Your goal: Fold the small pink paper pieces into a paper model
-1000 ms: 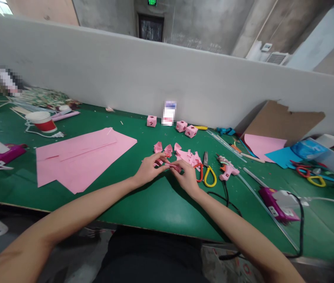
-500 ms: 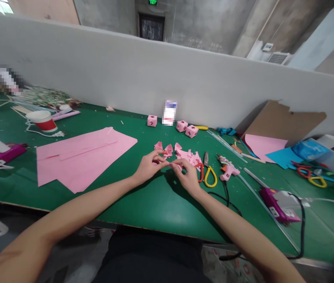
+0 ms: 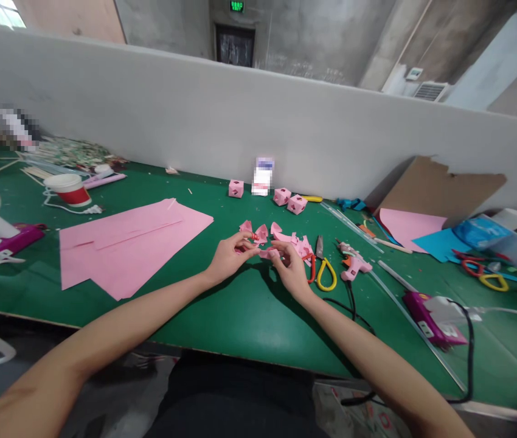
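My left hand [image 3: 230,258] and my right hand [image 3: 291,269] meet over the green table [image 3: 249,310], fingers pinched on a small folded pink paper piece [image 3: 266,253] held between them. Just beyond the fingers lies a heap of cut pink paper pieces [image 3: 286,239]. Right of my right hand lie scissors with red and yellow handles [image 3: 323,268] and a pink glue gun [image 3: 352,263]. Three small pink paper cubes [image 3: 282,196] stand near the white partition.
A large pink paper sheet [image 3: 126,243] lies to the left, with a red and white cup [image 3: 67,189] behind it. A purple glue gun [image 3: 432,310] with a black cord sits at right. Cardboard [image 3: 436,185], blue paper and more scissors [image 3: 484,274] crowd the far right.
Both hands have lifted slightly and shifted their pinch on the small pink piece; the right fingers have curled closer round it. The view has drifted a little.
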### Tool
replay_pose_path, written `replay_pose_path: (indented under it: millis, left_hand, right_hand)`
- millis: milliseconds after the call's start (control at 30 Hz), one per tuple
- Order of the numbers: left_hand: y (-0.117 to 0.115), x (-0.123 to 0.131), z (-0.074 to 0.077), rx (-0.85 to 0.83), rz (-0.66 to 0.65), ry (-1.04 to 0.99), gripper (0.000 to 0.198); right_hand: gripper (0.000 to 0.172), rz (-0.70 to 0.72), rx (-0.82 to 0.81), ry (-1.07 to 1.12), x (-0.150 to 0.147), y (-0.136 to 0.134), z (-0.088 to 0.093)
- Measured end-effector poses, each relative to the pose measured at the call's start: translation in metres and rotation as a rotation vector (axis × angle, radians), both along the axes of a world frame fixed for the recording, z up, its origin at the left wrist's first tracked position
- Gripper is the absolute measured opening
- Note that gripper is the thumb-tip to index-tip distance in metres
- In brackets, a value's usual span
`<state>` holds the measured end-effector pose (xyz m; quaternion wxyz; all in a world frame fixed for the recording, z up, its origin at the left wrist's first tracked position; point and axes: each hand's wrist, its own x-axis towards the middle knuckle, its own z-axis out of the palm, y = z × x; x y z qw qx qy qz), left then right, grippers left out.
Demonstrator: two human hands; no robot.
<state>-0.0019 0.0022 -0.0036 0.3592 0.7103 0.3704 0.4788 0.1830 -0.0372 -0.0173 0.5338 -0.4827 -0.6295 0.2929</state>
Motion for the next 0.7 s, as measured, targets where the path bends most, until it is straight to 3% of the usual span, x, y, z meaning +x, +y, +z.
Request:
replay_pose_path:
  millis: [400,700]
  left_hand:
    - [-0.0037,0.0005,0.0003,0.07,0.058,0.065,0.028]
    - [-0.0084,0.0012,-0.0008,0.193,0.037,0.182,0.037]
  right_hand:
    - [0.036,-0.037,-0.104,0.073,0.0049,0.0063,-0.0069]
    - [0.037,-0.037,-0.068,0.083,0.0072,0.0085,-0.0086]
